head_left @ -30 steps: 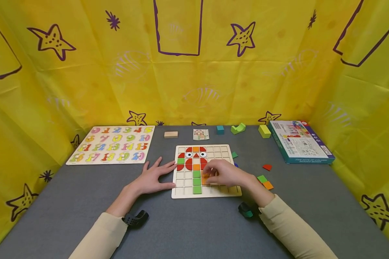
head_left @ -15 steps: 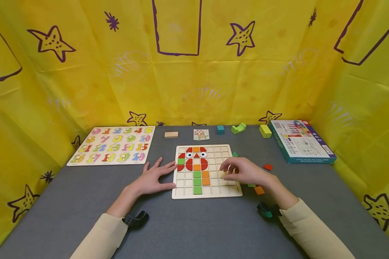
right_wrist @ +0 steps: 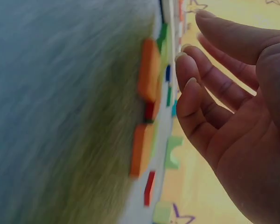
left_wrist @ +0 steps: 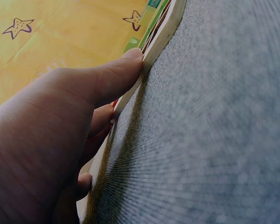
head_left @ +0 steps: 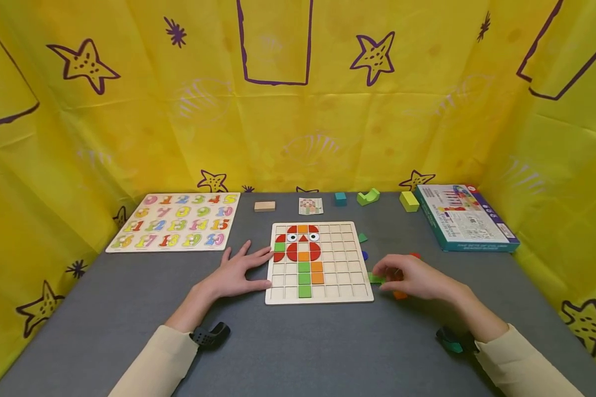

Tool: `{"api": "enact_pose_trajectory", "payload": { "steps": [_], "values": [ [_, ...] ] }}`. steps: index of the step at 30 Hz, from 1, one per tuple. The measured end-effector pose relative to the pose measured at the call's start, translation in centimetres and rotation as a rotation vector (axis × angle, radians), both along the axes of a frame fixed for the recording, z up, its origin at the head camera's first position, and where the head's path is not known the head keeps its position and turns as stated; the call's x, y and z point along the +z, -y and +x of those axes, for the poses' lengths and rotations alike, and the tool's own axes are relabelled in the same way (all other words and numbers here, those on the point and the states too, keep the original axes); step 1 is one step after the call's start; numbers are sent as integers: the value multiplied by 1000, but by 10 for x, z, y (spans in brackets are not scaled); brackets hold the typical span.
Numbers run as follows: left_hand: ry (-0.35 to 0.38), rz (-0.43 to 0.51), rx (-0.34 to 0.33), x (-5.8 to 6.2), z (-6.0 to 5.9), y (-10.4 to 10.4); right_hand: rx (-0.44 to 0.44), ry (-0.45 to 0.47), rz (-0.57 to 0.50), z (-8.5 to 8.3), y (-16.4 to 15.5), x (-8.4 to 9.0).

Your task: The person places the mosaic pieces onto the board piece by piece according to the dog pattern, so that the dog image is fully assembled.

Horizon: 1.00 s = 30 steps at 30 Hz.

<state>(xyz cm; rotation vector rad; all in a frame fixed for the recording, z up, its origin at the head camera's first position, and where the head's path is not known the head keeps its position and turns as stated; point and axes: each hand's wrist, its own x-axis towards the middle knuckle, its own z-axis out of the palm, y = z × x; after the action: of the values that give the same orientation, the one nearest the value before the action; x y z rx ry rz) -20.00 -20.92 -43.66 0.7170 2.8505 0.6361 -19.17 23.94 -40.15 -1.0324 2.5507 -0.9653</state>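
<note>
A wooden grid board (head_left: pixel 347 264) lies at the table's middle with red, orange and green tiles forming a figure in its left half. My left hand (head_left: pixel 260 268) lies flat on the grey table. Its thumb (left_wrist: pixel 116 77) and fingers rest against the board's left edge (left_wrist: pixel 161 32). My right hand (head_left: pixel 384 274) hovers just right of the board over loose tiles, fingers relaxed and holding nothing. Its fingertips are beside a green tile (head_left: pixel 376 278). An orange tile (head_left: pixel 399 296) shows under the palm and a red one (head_left: pixel 415 255) behind it. The blurred right wrist view shows orange tiles (right_wrist: pixel 149 70) below the fingers (right_wrist: pixel 196 93).
A number puzzle board (head_left: pixel 174 222) lies at the back left, a teal box (head_left: pixel 464 218) at the back right. Along the back are a wooden block (head_left: pixel 264 206), a card (head_left: pixel 310 206), a teal cube (head_left: pixel 340 199), a green arch (head_left: pixel 367 196) and a yellow-green block (head_left: pixel 408 201). Yellow curtains enclose the table.
My right hand left an orange tile in the board beside the green column and moved right, off the board, to the loose tiles. The left hand stayed put.
</note>
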Motion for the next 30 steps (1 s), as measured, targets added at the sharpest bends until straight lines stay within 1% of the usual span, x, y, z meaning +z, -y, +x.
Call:
{"api": "enact_pose_trajectory", "payload": {
  "steps": [5,11,16,21,27,30],
  "values": [
    [-4,3,-1,0,0,0,-16,-40,22,7,-18,-3],
    [-3,1,-1,0,-1,0,-23,-12,38,14,-29,-8],
    [7,0,2,-2,-1,0,-17,-28,58,16,-30,-12],
    [8,-3,-1,-2,-2,-1,-20,-42,85,16,-29,-12],
    [3,-3,-3,-1,-2,0,-27,-95,150,18,-26,-10],
    [5,-3,-1,-1,-1,1,-31,-99,172,19,-24,-9]
  ]
}}
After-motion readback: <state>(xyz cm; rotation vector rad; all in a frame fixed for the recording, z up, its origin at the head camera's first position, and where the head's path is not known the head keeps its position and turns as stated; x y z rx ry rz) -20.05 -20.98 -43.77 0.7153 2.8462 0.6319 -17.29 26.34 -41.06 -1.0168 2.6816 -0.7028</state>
